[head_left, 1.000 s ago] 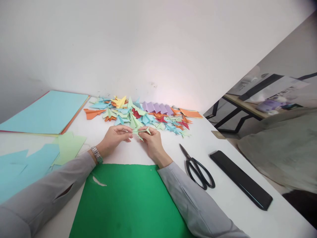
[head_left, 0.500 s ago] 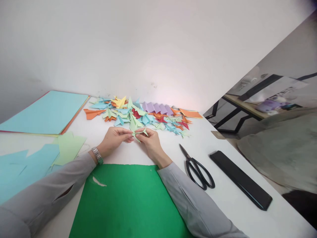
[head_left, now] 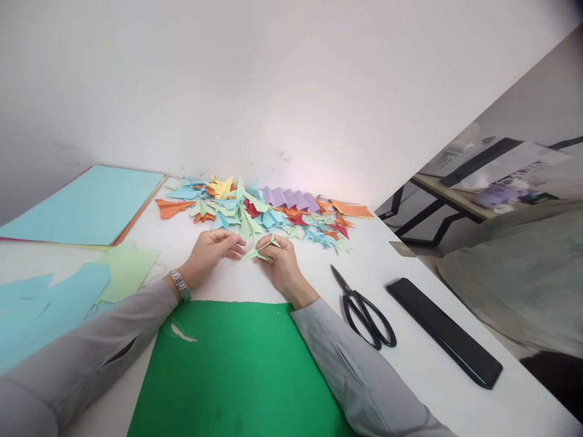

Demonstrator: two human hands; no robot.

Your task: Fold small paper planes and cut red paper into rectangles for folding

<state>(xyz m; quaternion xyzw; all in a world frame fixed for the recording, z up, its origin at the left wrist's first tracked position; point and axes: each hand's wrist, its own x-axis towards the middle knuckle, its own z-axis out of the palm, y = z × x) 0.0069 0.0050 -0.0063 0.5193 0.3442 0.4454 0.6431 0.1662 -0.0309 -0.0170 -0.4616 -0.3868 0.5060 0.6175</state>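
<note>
Between the thumb and fingers of my right hand [head_left: 283,262] is a small light-green paper plane [head_left: 260,250], its folded wings spread and its nose towards the left. My left hand [head_left: 213,252], with a metal-banded watch [head_left: 181,284] at the wrist, is just left of the plane. Its fingers are loosely bent and apart, with nothing in them. Behind both hands lies a pile of folded paper planes [head_left: 223,188] in blue, green, orange, red and yellow. A purple pleated paper [head_left: 291,199] rests on the pile.
A green sheet [head_left: 237,370] lies in front of me. Black-handled scissors [head_left: 359,306] and a long black case [head_left: 444,331] are to the right. At left are a stack of coloured paper [head_left: 86,203] and cut blue pieces [head_left: 59,306]. A wall stands behind the table.
My left fingers have let go of the light-green plane and drawn slightly left. The plane has turned in my right hand and its wings now show more widely.
</note>
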